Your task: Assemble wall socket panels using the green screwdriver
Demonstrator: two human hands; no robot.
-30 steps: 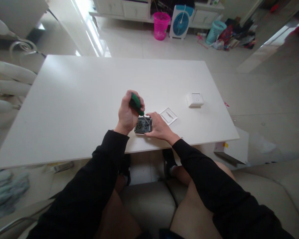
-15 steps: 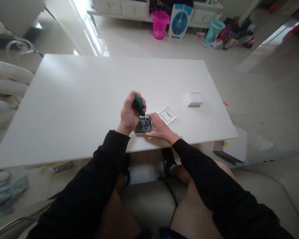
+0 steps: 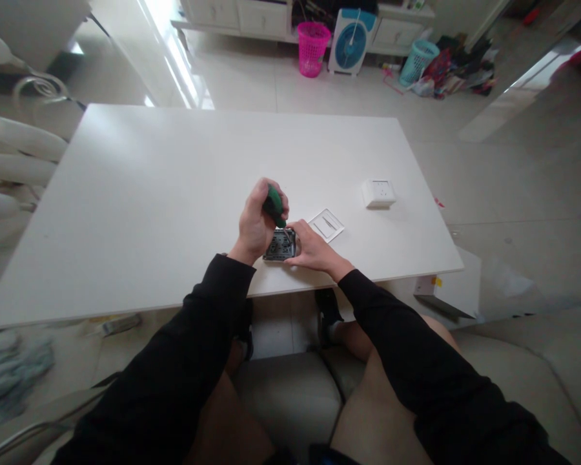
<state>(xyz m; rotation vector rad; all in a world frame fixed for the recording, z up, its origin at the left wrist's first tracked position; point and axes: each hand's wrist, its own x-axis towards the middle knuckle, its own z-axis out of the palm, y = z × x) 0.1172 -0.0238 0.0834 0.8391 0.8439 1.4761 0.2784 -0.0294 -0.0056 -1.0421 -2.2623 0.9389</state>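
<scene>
My left hand (image 3: pixel 257 219) is wrapped round the green handle of a screwdriver (image 3: pixel 274 205). The shaft slants down to the right, its tip at the right part of an open socket module (image 3: pixel 279 245) with a dark inside. My right hand (image 3: pixel 312 247) grips that socket's right side between thumb and fingers, holding it on the table near the front edge. Just beyond my right hand lies a flat white cover frame (image 3: pixel 326 225). A white boxed wall socket (image 3: pixel 379 193) stands farther right on the table.
The white table (image 3: pixel 150 194) spreads out before me, its front edge close to my knees. White chairs (image 3: pixel 22 139) stand at the left. Across the floor are a pink basket (image 3: pixel 312 51), a blue-and-white fan (image 3: pixel 351 42) and a teal basket (image 3: pixel 417 62).
My left hand and the screwdriver have shifted slightly to the right, and the handle has turned a little. My right hand still grips the socket module.
</scene>
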